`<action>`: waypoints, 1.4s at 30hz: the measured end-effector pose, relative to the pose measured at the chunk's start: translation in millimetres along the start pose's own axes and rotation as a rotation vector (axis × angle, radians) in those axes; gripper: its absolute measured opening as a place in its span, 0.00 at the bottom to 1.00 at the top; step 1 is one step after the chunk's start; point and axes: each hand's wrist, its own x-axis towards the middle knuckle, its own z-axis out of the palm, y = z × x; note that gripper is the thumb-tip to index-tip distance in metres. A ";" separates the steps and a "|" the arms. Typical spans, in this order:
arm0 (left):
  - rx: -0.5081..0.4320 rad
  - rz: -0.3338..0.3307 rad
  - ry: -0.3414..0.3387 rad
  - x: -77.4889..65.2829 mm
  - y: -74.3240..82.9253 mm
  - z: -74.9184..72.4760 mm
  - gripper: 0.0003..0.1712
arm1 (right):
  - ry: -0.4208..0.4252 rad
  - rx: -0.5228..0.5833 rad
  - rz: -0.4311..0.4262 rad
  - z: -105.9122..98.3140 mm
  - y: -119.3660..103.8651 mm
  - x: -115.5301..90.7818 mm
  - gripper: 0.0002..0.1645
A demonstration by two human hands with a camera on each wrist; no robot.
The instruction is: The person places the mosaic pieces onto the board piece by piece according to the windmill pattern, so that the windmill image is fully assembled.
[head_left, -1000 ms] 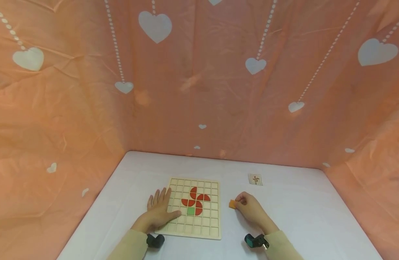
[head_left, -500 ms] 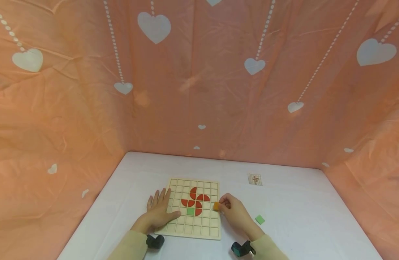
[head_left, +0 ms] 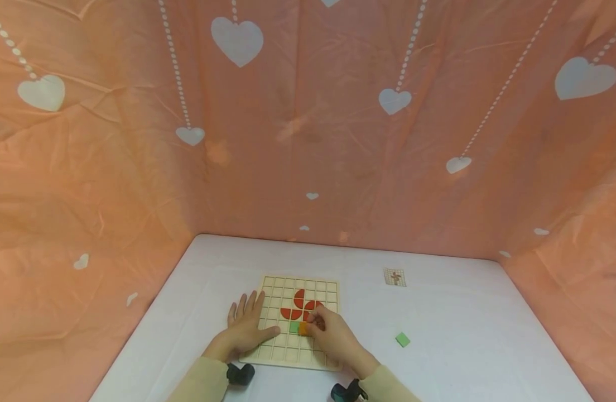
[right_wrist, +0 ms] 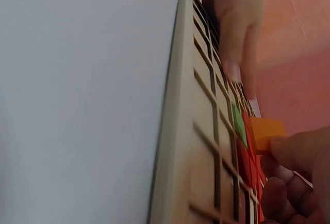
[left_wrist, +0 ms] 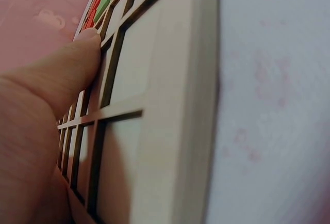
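A wooden grid board [head_left: 290, 354] lies on the white table. Red rounded pieces [head_left: 290, 314] form a pinwheel in its cells, with a green square tile [head_left: 294, 327] just below them. My left hand [head_left: 244, 330] rests on the board's left edge, fingers spread and thumb across the cells. Thumb and fingers of my right hand [head_left: 335, 337] pinch an orange square tile [head_left: 302, 329]. In the right wrist view the orange tile [right_wrist: 265, 131] stands close over the red pieces, near the green tile. My right hand hides part of the pinwheel.
A loose green tile [head_left: 402, 339] lies on the table right of the board. Farther back is a small card [head_left: 395, 277] printed with a grid and pinwheel. Orange cloth [head_left: 308, 139] with white hearts surrounds the table at the back and sides.
My right hand has carried the orange tile leftward from the table to over the board, beside the green tile. The loose green tile has come into sight. My left hand has stayed put.
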 end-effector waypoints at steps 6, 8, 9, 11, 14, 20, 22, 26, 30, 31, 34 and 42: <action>0.000 0.008 -0.003 -0.4 3.2 -0.2 0.62 | -0.027 -0.033 -0.021 10.2 -6.0 1.7 0.02; 0.002 0.010 -0.004 -0.7 4.5 -1.1 0.62 | -0.020 -0.064 -0.043 12.2 -6.5 2.1 0.02; 0.003 0.012 -0.004 -0.7 5.1 -1.5 0.62 | -0.017 -0.078 -0.055 12.9 -6.9 2.5 0.02; -0.001 0.019 -0.001 -1.1 6.1 -3.1 0.61 | -0.005 -0.104 -0.071 13.7 -8.1 3.2 0.02; 0.002 0.025 -0.002 -2.0 7.7 -4.7 0.61 | 0.008 -0.123 -0.086 14.9 -9.3 4.2 0.02; -0.007 0.026 -0.007 -2.4 7.4 -3.2 0.61 | -0.012 -0.126 -0.061 18.5 -10.2 4.2 0.02; -0.015 0.022 -0.009 -1.9 6.5 -2.3 0.61 | -0.021 -0.136 -0.058 19.6 -10.4 4.3 0.02; -0.022 0.019 -0.009 -2.0 5.3 -1.9 0.61 | -0.037 -0.183 -0.075 20.9 -10.0 3.5 0.01; -0.027 0.017 -0.008 -2.9 4.6 -2.1 0.61 | -0.046 -0.211 -0.082 22.9 -8.6 2.9 0.03; -0.026 0.016 -0.008 -3.0 4.5 -2.1 0.61 | -0.045 -0.214 -0.080 23.6 -7.9 3.1 0.03; -0.016 0.017 -0.005 -3.1 3.6 -1.7 0.61 | -0.042 -0.216 -0.087 25.1 -6.2 3.1 0.03; 0.002 0.028 0.003 -4.2 4.3 -3.2 0.61 | -0.019 -0.218 -0.109 27.4 -3.5 2.9 0.06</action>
